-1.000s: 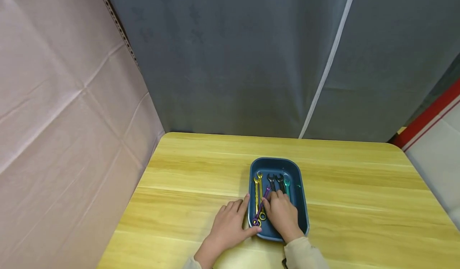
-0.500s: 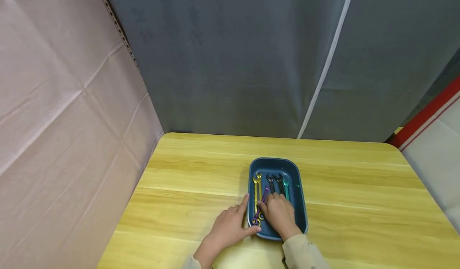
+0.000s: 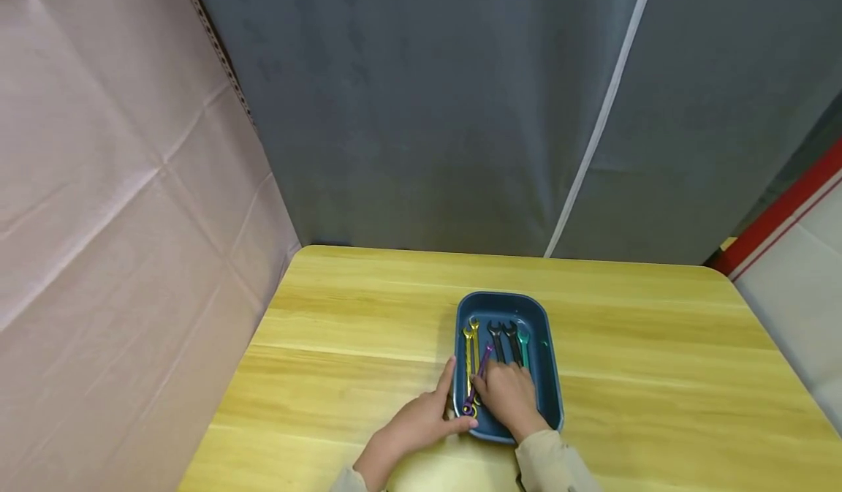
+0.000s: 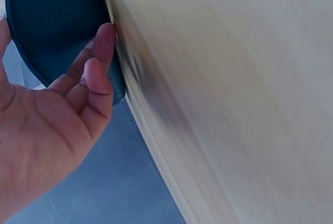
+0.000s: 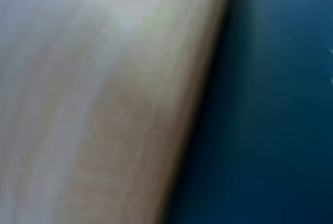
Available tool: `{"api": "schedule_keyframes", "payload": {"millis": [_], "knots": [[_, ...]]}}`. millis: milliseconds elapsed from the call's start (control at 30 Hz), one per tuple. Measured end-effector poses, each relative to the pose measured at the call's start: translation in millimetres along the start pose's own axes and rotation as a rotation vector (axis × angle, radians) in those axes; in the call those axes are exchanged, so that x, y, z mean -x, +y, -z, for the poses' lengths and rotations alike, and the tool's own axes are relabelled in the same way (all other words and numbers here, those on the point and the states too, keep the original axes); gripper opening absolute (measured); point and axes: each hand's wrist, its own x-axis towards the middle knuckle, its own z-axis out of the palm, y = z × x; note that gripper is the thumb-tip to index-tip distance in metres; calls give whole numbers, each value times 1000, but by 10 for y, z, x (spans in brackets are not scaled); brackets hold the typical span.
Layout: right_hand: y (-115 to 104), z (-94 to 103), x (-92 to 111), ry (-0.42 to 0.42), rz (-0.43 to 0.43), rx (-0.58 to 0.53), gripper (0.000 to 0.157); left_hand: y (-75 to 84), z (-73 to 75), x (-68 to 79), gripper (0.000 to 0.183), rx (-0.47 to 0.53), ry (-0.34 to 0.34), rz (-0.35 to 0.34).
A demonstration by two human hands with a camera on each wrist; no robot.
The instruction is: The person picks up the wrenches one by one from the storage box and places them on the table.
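A dark blue rectangular tray (image 3: 554, 375) holds several combination wrenches. Two gold wrenches (image 3: 468, 353) lie along its left side, and a purple wrench (image 3: 470, 398) slants across their lower ends. Two black wrenches (image 3: 511, 335) and a green wrench (image 3: 524, 342) lie farther right, their lower parts covered by the hand. My left hand (image 3: 421, 419) holds the tray's near left corner, thumb at the near rim and fingers against the outer wall. My right hand (image 3: 509, 395) reaches down inside, thumb over the purple wrench; its fingertips are hidden. The right wrist view mostly shows the tray's outer wall (image 5: 276, 104).
The tray stands on a light wood-grain table (image 3: 355, 316). Behind the table hangs a grey curtain (image 3: 421, 126) with a white strip. Pale cloth (image 3: 131, 221) covers the left side, and a red-edged white panel (image 3: 809, 258) stands at the right.
My right hand has shifted slightly left and nearer inside the tray, its thumb now covering part of the purple wrench. The left hand keeps its place at the corner.
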Motion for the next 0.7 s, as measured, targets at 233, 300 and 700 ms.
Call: {"api": "schedule_keyframes", "payload": {"millis": [233, 300, 700], "knots": [[12, -7, -11, -25, -38, -46, 26, -20, -1, -22, 104, 10, -11, -3], [12, -9, -12, -35, -47, -50, 26, -32, -8, -22, 104, 7, -10, -2], [20, -7, -58, -31, -47, -69, 35, -37, -1, -50, 104, 3, 2, 4]]}}
